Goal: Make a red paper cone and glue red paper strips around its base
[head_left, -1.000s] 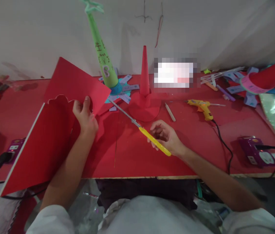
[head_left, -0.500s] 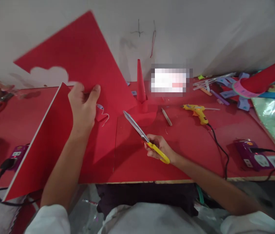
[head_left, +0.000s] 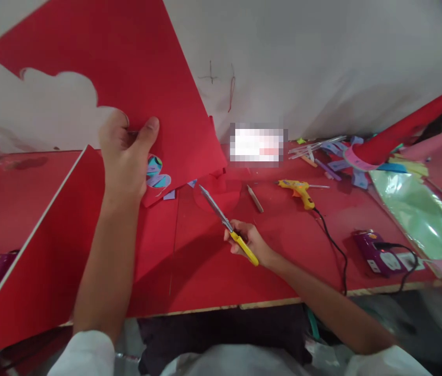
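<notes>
Raised at the left, my left hand (head_left: 127, 149) is closed on a large red sheet of card (head_left: 138, 62), thumb on its front face. A wavy curved edge is cut into the sheet's left side, and two rounded holes show near its lower corner. My right hand (head_left: 247, 239) grips scissors (head_left: 221, 211) with yellow handles; their blades look closed and point up and left, below the sheet and apart from it. Behind the sheet, a red paper cone on a round base (head_left: 221, 196) is mostly hidden.
A white-edged red panel (head_left: 40, 250) stands tilted at the left. Right of the scissors lie a pencil-like stick (head_left: 255, 199) and a yellow glue gun (head_left: 299, 192) with its cord. A purple power socket (head_left: 377, 253), green wrapping film (head_left: 412, 209) and paper strips lie farther right.
My left hand has lifted the red card up and left, and its lower part now covers most of the cone. The scissors stay in my right hand. The view has shifted right.
</notes>
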`<state>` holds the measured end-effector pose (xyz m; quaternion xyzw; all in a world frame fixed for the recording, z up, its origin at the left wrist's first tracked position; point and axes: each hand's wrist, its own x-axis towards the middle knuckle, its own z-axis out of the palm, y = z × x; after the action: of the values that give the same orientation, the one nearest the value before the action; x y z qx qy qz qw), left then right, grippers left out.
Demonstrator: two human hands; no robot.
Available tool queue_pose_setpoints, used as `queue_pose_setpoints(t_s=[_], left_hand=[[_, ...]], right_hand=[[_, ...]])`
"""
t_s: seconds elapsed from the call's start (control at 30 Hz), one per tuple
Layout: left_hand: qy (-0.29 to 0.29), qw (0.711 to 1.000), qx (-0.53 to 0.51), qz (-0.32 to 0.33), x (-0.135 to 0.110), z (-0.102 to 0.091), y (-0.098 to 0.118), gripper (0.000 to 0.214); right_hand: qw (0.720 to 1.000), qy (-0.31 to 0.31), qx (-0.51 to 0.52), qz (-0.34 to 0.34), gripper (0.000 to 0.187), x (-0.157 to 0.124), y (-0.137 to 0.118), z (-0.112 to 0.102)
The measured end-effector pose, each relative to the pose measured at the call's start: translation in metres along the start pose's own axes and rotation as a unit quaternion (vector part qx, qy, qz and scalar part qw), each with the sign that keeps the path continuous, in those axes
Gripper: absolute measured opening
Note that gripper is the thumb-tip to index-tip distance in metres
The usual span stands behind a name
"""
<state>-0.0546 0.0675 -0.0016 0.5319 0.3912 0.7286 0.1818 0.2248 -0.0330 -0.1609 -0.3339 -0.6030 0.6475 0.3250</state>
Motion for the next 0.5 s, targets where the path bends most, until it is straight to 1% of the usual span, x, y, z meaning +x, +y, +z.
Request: queue_pose_setpoints(t_s=[0.1, 0.2, 0.3, 0.43, 0.5], left_hand=[[-0.027, 0.999, 0.015, 0.013, 0.000, -0.004, -0.002, 0.060], [-0.022, 0.999, 0.023, 0.030, 0.000, -0.006, 0.001, 0.062], [-0.025, 0.999, 0.033, 0.020, 0.000, -0.007, 0.005, 0.058], [-0.014, 0.999, 0.044, 0.008, -0.002, -0.007, 0.011, 0.054], [-0.005, 0.999, 0.042, 0.010, -0.004, -0.007, 0.013, 0.055]], right_hand=[[0.999, 0.021, 0.001, -0.036, 0.067, -0.001, 0.003, -0.001], [0.998, 0.022, -0.014, -0.052, 0.064, -0.002, 0.008, -0.003], [0.996, 0.031, -0.044, -0.065, 0.063, -0.004, 0.013, -0.002], [0.990, 0.070, -0.048, -0.114, 0.070, -0.009, 0.016, 0.006], [0.988, 0.083, -0.051, -0.122, 0.073, -0.011, 0.014, 0.009]])
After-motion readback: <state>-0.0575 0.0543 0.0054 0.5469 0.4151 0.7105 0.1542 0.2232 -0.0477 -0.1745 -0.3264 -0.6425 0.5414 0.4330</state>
